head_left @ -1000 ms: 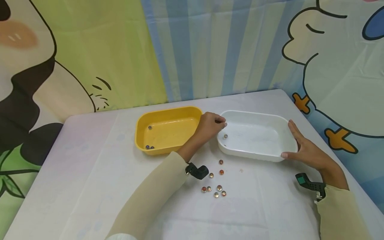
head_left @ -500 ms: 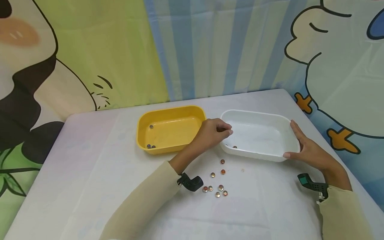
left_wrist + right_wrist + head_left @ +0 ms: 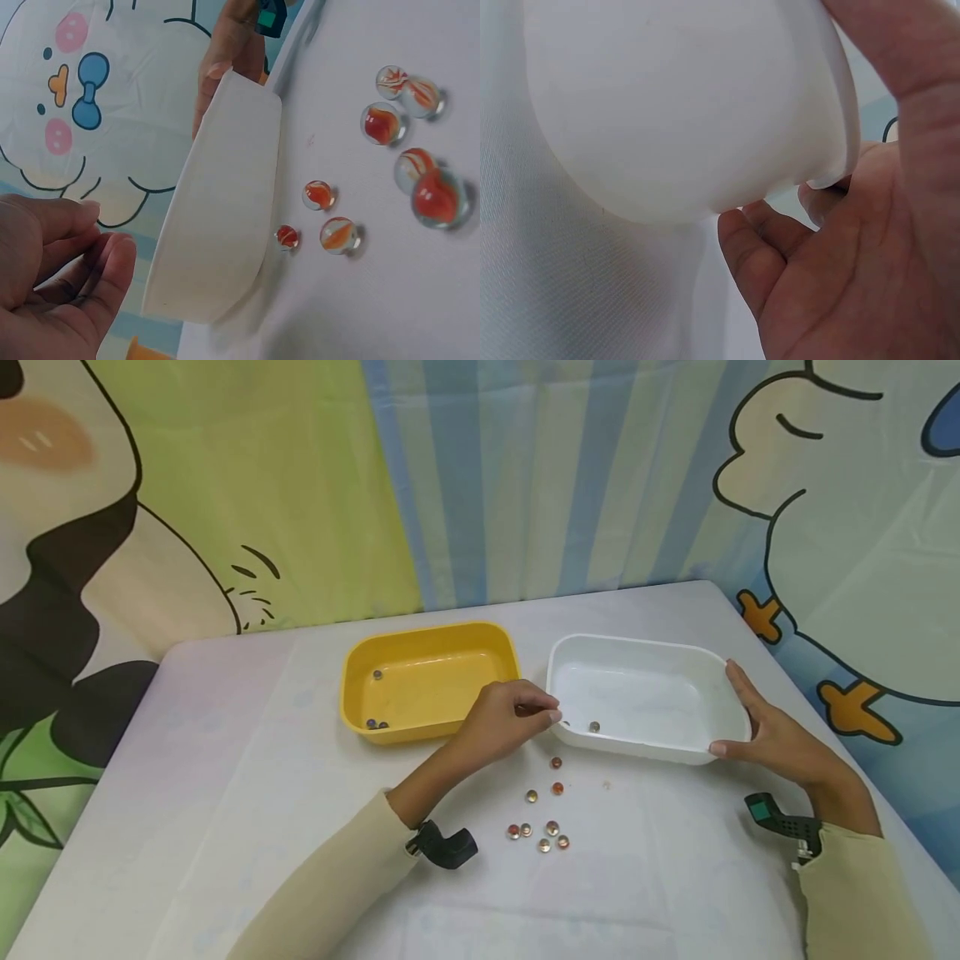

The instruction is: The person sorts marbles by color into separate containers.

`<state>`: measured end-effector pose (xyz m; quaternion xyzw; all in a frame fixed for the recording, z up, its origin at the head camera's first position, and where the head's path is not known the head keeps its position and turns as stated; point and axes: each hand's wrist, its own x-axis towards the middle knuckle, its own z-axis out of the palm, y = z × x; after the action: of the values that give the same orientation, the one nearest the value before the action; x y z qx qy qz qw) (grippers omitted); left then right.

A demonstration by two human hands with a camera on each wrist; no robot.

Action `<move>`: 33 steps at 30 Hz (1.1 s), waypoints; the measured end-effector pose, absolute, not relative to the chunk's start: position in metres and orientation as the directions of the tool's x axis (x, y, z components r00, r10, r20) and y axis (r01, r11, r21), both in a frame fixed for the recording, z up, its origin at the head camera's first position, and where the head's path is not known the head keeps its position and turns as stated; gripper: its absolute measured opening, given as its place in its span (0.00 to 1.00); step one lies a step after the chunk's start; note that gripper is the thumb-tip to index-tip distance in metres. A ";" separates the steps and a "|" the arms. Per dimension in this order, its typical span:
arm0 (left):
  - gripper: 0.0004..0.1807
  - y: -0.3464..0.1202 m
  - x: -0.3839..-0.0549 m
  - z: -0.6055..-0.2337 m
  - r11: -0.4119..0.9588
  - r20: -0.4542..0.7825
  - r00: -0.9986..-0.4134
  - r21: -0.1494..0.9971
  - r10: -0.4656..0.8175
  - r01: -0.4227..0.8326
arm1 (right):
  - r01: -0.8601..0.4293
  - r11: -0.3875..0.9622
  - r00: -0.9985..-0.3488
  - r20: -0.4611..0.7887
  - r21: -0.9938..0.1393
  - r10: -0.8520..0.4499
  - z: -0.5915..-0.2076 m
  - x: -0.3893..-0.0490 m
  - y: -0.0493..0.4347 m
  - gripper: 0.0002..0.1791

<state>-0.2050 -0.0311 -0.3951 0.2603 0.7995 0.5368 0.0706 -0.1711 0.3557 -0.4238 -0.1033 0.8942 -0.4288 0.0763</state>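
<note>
1. Marbles [image 3: 377,675], three, dark: lie inside the yellow tray [image 3: 427,689], beyond and left of the left hand [image 3: 504,718]. Contact between hand and tray cannot be confirmed.
2. Left hand: fingers loosely bent, thumb near the fingertips, nothing visible between them; grip judged released. Fingertips stand at the left end of the white tray [image 3: 645,693].
3. Loose marbles [image 3: 382,124]: eight, on the white tablecloth [image 3: 637,877], on the body side of the left hand. Clear with orange-red swirls; judged to be glass: hard, smooth, slippery, prone to roll. Take hold across the widest part with thumb and fingertip; light pressure should suffice.
4. White tray: spans the space between both hands. One marble [image 3: 594,727] lies inside, just right of the left fingertips. Tray judged light, stiff plastic, liable to slide if pushed; hold by rim and end wall.
5. Right hand [image 3: 780,743]: grasps the white tray's right end, thumb at the near corner, fingers along the end wall.
</note>
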 end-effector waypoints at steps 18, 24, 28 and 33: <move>0.08 -0.073 -0.153 -0.427 0.299 0.118 -0.818 0.893 0.563 0.335 | -0.107 0.617 -0.970 -0.055 -0.780 -0.237 -0.422 -0.170 0.355 0.66; 0.09 -0.088 -0.135 -0.435 0.299 0.143 -0.787 0.872 0.600 0.387 | -0.104 0.623 -0.971 -0.055 -0.776 -0.231 -0.424 -0.171 0.355 0.66; 0.12 -0.093 -0.127 -0.442 0.310 0.147 -0.777 0.859 0.612 0.407 | -0.096 0.624 -0.973 -0.060 -0.776 -0.225 -0.424 -0.170 0.355 0.67; 0.14 -0.094 -0.120 -0.449 0.352 0.128 -0.767 0.832 0.629 0.428 | -0.085 0.627 -0.974 -0.068 -0.774 -0.217 -0.424 -0.170 0.354 0.67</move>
<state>-0.1204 -0.0935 -0.4490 0.3241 0.8152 0.4678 0.1074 -0.1705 0.3543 -0.4239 -0.0840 0.8986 -0.4235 0.0776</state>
